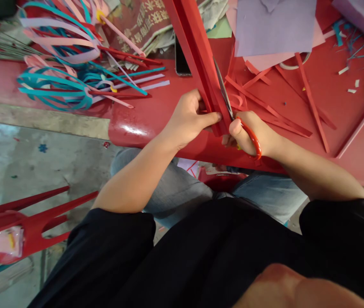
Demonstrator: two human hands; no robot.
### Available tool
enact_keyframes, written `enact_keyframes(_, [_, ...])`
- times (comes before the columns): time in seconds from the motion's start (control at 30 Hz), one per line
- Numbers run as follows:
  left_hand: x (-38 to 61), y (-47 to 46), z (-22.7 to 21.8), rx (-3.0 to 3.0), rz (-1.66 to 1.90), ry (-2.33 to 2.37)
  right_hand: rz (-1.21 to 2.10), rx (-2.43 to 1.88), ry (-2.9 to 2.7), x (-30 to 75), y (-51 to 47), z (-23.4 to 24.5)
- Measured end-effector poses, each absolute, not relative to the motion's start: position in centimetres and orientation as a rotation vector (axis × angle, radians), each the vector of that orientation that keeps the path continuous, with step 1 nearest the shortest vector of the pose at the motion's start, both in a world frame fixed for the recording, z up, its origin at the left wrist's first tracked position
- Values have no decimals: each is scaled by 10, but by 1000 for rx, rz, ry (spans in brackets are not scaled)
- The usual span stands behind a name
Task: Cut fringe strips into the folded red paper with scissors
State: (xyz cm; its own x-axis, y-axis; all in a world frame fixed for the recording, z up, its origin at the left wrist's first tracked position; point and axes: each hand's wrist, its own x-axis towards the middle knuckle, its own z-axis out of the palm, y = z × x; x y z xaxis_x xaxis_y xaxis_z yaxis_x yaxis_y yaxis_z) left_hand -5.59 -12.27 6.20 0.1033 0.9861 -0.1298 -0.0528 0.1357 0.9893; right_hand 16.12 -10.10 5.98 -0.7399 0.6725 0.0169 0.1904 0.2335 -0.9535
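My left hand (186, 119) pinches the near end of a folded red paper sheet (195, 51) that rises away from me over the red table (137, 124). My right hand (252, 134) is closed around the orange handles of a pair of scissors (230, 107). The metal blades lie along the right edge of the red sheet, cutting into it. Both hands meet at the table's near edge, almost touching.
Cut red strips (310, 102) lie on the table to the right. Bundles of pink, teal and red strips (66, 55) sit at the far left. Purple and pink sheets (271, 30) and a dark phone (182, 64) lie beyond. A red chair back (24, 222) stands on the floor at left.
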Motion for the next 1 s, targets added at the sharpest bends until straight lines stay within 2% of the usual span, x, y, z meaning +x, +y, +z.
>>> enact_keyframes(0.6, [-55, -120, 60, 1153, 1063, 1225, 1581, -900, -1996, 157, -105, 62])
enact_keyframes(0.9, [-71, -102, 62, 983, 1432, 1153, 1557, -804, -2135, 159, -102, 59])
enact_keyframes(1.0, [-76, -99, 66, 986, 1441, 1219, 1526, -722, -2161, 159, -101, 58])
